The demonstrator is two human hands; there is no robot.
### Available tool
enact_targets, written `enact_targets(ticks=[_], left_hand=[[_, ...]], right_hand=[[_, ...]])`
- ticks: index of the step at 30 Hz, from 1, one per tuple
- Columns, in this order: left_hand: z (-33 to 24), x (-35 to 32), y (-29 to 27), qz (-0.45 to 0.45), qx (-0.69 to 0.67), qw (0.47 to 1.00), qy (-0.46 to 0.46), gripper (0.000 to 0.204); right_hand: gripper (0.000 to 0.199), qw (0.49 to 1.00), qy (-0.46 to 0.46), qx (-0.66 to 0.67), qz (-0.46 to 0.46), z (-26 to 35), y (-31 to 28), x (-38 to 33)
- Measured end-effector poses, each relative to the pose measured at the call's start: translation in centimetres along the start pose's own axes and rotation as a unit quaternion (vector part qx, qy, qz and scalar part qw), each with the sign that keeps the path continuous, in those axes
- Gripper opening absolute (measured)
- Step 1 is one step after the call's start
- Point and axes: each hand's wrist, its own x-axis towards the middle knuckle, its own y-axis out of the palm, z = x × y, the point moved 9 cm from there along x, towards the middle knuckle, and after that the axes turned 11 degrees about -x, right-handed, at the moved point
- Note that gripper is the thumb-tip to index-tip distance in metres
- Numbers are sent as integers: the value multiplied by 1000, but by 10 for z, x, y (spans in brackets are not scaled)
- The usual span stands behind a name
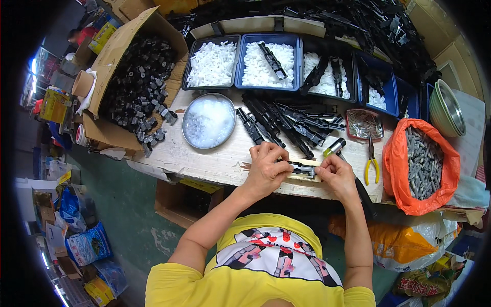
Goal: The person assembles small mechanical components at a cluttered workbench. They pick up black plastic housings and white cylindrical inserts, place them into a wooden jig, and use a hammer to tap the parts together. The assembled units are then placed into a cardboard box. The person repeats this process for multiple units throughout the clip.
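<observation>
My left hand (265, 166) is closed around one end of a black plastic part with a grey metal piece (305, 170), low over a small wooden block at the table's front. My right hand (337, 176) pinches at the other end of that part; its fingertips hide what they press on. Just beyond the right hand lies a hammer (334, 147) with a green and silver head and a dark handle. Farther back, a pile of similar long black parts (286, 120) covers the middle of the table.
Bins of white plastic pieces (212, 64) line the back. At left stand a round dish (208, 123) and a carton of dark parts (135, 87). At right are yellow-handled pliers (372, 171), a tray of pins (364, 124), stacked bowls (447, 110) and an orange bag of grey pieces (399, 176).
</observation>
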Motion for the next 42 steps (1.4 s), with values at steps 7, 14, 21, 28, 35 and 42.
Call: enact_targets(ticks=[7,14,21,28,35,42], left_hand=[[-3,2,1,19,13,1000,6,16],[-9,1,0,17,32,999,40,15],[-8,-4,2,20,30,999,38,16],[-8,-4,2,28,28,999,32,16],[-11,-5,1,19,41,998,39,20],[-8,-6,3,32,34,999,29,17]], right_hand=[[20,996,9,-84,-2,4,-2,1],[24,977,0,-208,57,24,-4,15],[14,930,-219,-258,-144,94,-39,54],[10,833,-253,-385,-306,129,-64,120],[13,809,-210,-426,-346,129,-79,155],[13,753,-62,-566,-330,121,-79,188]])
